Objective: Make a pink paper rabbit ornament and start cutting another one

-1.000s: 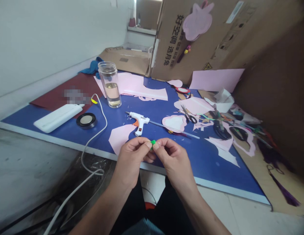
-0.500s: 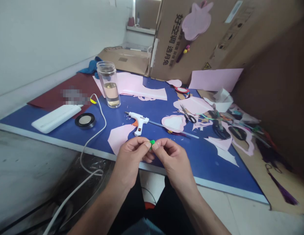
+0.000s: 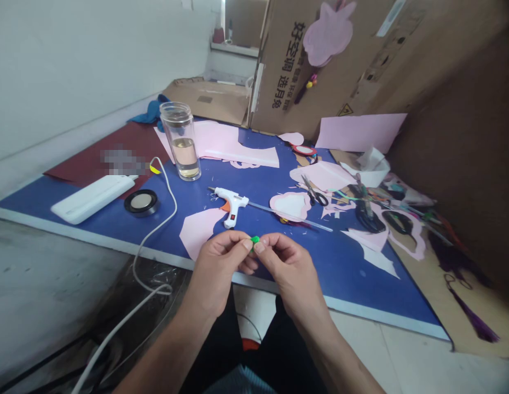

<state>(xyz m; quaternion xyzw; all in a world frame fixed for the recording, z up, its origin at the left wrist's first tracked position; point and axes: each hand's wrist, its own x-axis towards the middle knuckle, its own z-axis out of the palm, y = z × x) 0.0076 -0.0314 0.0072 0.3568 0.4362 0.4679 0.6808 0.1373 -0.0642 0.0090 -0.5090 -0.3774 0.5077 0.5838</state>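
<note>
- Worktop, one: blue with a pale edge; clock directions below are read from the green piece.
- Green piece, one: small, above the worktop's near edge, between two sets of fingertips; exact shape too small to tell.
- Left hand, one: narrow, thumb and forefinger pinching the left side of the green piece.
- Right hand, one: likewise narrow, pinching the opposite side of the same piece.
- Glue gun, one: white, orange trigger, lying at 11 o'clock, nozzle pointing left.
- Glue stick, one: clear, running from the gun's rear across one scalloped cut-out, pink with a white centre, between 1 and 2 o'clock.
- Scissors, two pairs: one open pair between 1 and 2 o'clock; one larger pair at 2 o'clock, among pink scraps.
- Tumbler, one: clear, upright, lidless, partly filled, at 11 o'clock.
- Round lid, one: black with a silvery disc, at 10 o'clock.
- Power bank, one: white, between 9 and 10 o'clock, beside one maroon sheet.
- Cardboard panel, one: upright, between 12 and 1 o'clock, bearing one pink hanging cut-out.
</note>
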